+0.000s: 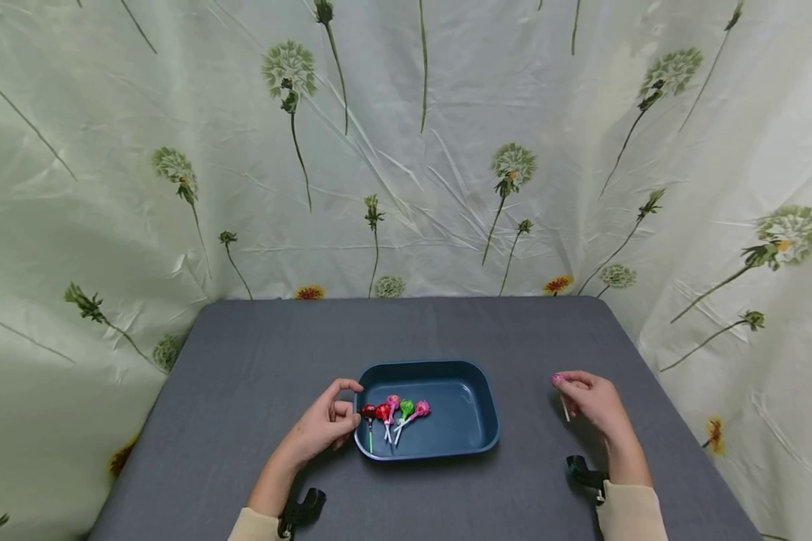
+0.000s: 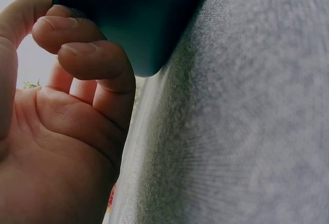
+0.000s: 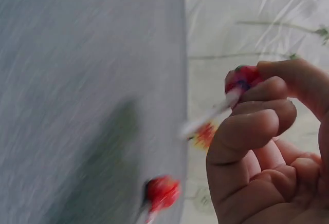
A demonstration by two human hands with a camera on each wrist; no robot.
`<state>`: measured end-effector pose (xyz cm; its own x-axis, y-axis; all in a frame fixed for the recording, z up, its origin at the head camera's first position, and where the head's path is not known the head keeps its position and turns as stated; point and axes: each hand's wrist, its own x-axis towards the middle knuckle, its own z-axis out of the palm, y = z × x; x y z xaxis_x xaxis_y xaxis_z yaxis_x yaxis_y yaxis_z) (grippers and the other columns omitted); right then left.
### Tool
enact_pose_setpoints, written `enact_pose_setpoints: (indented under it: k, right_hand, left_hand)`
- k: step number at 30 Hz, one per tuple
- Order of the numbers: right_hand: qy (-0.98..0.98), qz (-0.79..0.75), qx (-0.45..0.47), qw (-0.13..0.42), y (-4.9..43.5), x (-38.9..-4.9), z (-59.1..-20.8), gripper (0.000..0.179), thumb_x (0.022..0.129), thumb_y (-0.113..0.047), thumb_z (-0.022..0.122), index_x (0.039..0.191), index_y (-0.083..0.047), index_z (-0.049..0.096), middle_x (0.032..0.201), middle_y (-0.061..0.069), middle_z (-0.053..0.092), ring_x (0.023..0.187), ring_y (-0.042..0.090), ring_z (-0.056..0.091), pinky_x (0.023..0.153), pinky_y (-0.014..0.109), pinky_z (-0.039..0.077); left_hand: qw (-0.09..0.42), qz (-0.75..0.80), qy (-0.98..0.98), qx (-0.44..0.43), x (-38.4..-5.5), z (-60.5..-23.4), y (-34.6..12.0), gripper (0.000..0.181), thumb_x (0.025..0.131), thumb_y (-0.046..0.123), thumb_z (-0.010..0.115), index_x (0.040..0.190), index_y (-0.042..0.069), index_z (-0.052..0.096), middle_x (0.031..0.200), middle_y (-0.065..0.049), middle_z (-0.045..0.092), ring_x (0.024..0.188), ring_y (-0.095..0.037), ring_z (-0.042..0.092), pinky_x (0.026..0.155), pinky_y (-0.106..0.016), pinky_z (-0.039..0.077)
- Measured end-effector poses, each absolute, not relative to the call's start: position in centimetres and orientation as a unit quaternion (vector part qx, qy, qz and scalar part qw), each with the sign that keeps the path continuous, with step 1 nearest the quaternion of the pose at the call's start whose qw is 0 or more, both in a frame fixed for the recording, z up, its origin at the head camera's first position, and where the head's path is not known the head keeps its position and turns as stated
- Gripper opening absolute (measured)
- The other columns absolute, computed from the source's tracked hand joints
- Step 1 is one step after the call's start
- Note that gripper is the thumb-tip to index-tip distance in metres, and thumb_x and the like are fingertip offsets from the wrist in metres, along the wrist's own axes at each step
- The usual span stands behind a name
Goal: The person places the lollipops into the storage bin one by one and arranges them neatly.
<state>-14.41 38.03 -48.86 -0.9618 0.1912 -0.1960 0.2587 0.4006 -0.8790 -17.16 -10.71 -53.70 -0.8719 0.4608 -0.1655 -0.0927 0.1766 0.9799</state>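
Note:
A blue rectangular tray (image 1: 462, 443) lies on the table, with several wrapped lollipops gathered toward its left end. Among them are a green lollipop (image 1: 407, 407), a pink lollipop (image 1: 422, 408) and a dark red lollipop (image 1: 369, 412). My left hand (image 1: 321, 427) holds the tray's left rim with curled fingers; in the left wrist view the fingers (image 2: 95, 59) lie against the tray's outer wall (image 2: 149, 44). To the right of the tray, my right hand (image 1: 597, 402) pinches a pink lollipop (image 1: 558, 379) by its head, the white stick pointing down.
Another red lollipop (image 3: 163, 190) appears below my right hand in the right wrist view; the head view does not show it. A grey cloth covers the table (image 1: 413, 330). Behind and beside it hangs a flower-printed curtain (image 1: 433, 180).

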Motion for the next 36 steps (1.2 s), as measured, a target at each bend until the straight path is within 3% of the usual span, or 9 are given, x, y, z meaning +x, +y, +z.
enact_pose_setpoints:
  k: [7, 14, 24, 31, 36]
  right_hand:
    - [0.822, -0.561, 0.102, 0.016, 33.8, -15.0, -46.2, 0.049, 0.091, -0.040, 0.071, 0.117, 0.001, 0.064, 0.070, -0.003, 0.060, 0.060, 0.013, 0.052, 0.061, 0.034, 0.048]
    - [0.803, -0.593, 0.048, 0.030, 28.1, -15.8, -44.3, 0.042, 0.091, -0.032, 0.072, 0.117, 0.000, 0.063, 0.068, -0.001, 0.056, 0.061, 0.015, 0.050, 0.060, 0.033, 0.047]
    - [0.844, -0.531, 0.011, 0.072, 21.7, -15.8, -46.7, 0.024, 0.091, -0.028, 0.072, 0.104, -0.009, 0.067, 0.068, 0.012, 0.063, 0.055, 0.019, 0.054, 0.055, 0.035, 0.049]
    - [0.885, -0.456, -0.009, 0.092, 19.6, -15.7, -48.1, 0.018, 0.091, -0.022, 0.071, 0.100, -0.008, 0.066, 0.061, 0.002, 0.061, 0.050, 0.014, 0.053, 0.050, 0.029, 0.046]
    - [0.891, -0.440, -0.009, 0.115, 19.3, -15.7, -49.4, 0.017, 0.091, -0.018, 0.069, 0.101, -0.005, 0.066, 0.062, 0.002, 0.063, 0.049, 0.013, 0.055, 0.051, 0.030, 0.049]
  left_hand:
    - [0.219, 0.632, 0.732, 0.129, -17.3, -53.8, -10.9, 0.050, 0.094, 0.010, 0.065, 0.137, 0.011, 0.038, 0.067, -0.004, 0.053, 0.049, -0.015, 0.047, 0.047, -0.026, 0.042]
    - [0.220, 0.634, 0.730, 0.127, -17.7, -53.7, -10.9, 0.051, 0.094, 0.009, 0.064, 0.137, 0.010, 0.037, 0.067, -0.003, 0.054, 0.050, -0.015, 0.046, 0.047, -0.026, 0.042]
    - [0.219, 0.629, 0.734, 0.133, -17.8, -53.8, -10.9, 0.051, 0.094, 0.010, 0.064, 0.137, 0.012, 0.037, 0.066, -0.002, 0.055, 0.049, -0.014, 0.047, 0.048, -0.026, 0.043]
    - [0.217, 0.627, 0.737, 0.127, -17.8, -53.6, -10.8, 0.050, 0.093, 0.009, 0.064, 0.135, 0.015, 0.038, 0.066, -0.002, 0.054, 0.050, -0.015, 0.047, 0.048, -0.026, 0.043]
    - [0.223, 0.630, 0.734, 0.124, -17.4, -53.7, -10.7, 0.050, 0.093, 0.009, 0.064, 0.136, 0.016, 0.038, 0.067, -0.003, 0.054, 0.050, -0.015, 0.047, 0.048, -0.027, 0.043]
